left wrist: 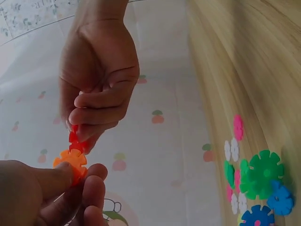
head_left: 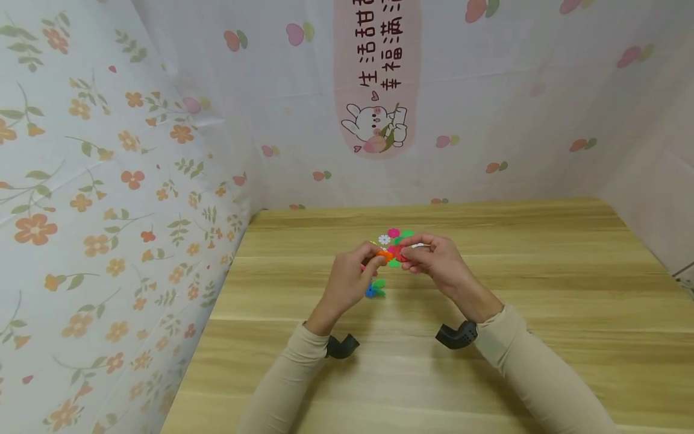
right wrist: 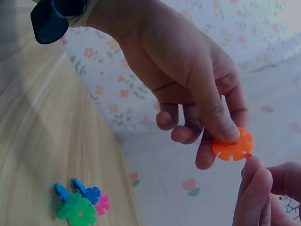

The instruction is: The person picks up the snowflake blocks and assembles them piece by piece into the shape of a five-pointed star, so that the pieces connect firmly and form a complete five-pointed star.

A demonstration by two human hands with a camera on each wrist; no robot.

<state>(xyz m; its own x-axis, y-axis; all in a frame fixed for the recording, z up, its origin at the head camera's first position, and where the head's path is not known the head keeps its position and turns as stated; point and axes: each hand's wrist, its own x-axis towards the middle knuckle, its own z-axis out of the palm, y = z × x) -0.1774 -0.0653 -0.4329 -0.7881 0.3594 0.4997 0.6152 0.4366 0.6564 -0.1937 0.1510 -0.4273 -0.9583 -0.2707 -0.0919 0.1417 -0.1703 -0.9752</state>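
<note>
My left hand [head_left: 347, 277] pinches an orange notched snowflake disc [left wrist: 75, 159] between thumb and fingers. Facing it, my right hand [head_left: 441, 265] grips a red snowflake disc [left wrist: 76, 144], mostly hidden by its fingers. The two discs meet edge to edge, raised over the table. Below and nearer to me lies a small cluster of joined blue and green snowflake discs [head_left: 374, 289]. In the right wrist view, the orange disc faces the camera and only a speck of red shows at the right fingertips.
Behind the hands, loose snowflake discs lie on the wooden table [head_left: 542, 289], among them a pink disc [head_left: 393, 232] and a white disc [head_left: 384, 239]. Patterned cloth [head_left: 488, 102] hangs along the table's back and left edges. Black mounts [head_left: 343, 346] sit at both wrists.
</note>
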